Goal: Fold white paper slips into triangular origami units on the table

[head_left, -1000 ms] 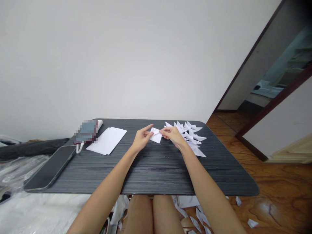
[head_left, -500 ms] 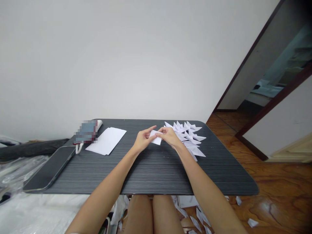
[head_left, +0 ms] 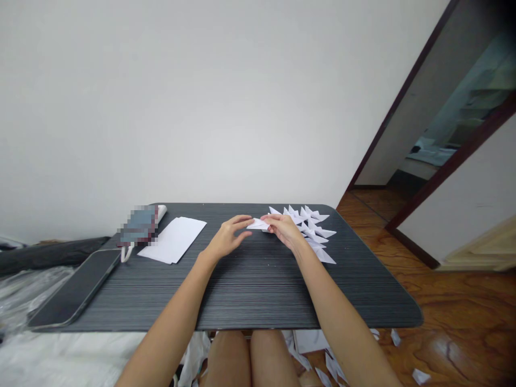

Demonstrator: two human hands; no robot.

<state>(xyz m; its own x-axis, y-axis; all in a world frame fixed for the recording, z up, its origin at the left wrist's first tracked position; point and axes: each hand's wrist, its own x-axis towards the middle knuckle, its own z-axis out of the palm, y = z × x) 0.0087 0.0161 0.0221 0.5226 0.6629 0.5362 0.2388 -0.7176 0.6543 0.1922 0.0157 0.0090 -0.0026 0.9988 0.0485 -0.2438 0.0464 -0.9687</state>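
Observation:
Over the far middle of the dark table [head_left: 250,290], both my hands hold one small white paper piece [head_left: 258,224], now nearly edge-on to the camera. My left hand [head_left: 228,237] pinches its left end with curled fingers. My right hand [head_left: 282,228] grips its right end between thumb and fingers. Just right of my right hand lies a cluster of several folded white paper triangles [head_left: 312,228] on the table.
A stack of white paper slips [head_left: 173,239] lies left of my hands. Further left are a blurred small object [head_left: 139,226] and a dark phone [head_left: 76,287] at the table's left edge. Paper scraps [head_left: 419,375] litter the wooden floor. An open doorway is at right.
The paper piece has gone from a flat rectangle facing me to a thin, flattened shape between my fingers. The view has tilted slightly, so the table sits lower.

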